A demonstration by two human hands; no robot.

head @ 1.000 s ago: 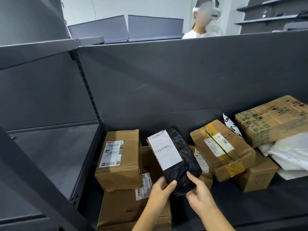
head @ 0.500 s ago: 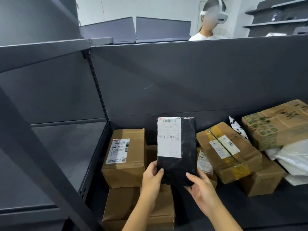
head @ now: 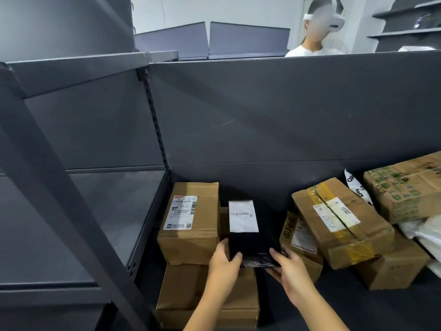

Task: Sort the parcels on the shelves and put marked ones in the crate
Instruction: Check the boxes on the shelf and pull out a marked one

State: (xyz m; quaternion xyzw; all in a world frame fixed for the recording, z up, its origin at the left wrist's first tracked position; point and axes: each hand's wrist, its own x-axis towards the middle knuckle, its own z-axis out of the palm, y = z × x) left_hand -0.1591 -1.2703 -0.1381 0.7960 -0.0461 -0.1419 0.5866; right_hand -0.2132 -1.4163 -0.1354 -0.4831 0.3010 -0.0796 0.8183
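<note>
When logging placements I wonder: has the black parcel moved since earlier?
Yes, down: the black parcel tops out below the left brown box, no longer above.

free: left shelf (head: 107, 223) | blocked: cardboard boxes (head: 191, 237) crowd right shelf (head: 346, 304) | diagonal brace (head: 59, 187) crosses left

On my feed, a black plastic-wrapped flat parcel (head: 254, 242) bears a white barcode label (head: 243, 216). The tall brown cardboard box (head: 191, 240) carries a white red-topped label (head: 182, 212). Yellow tape (head: 360, 251) stripes the slanted brown carton (head: 334, 235), and green print covers the brown printed box (head: 405, 192). Dark grey metal shelving (head: 262, 111) stands behind.
</note>
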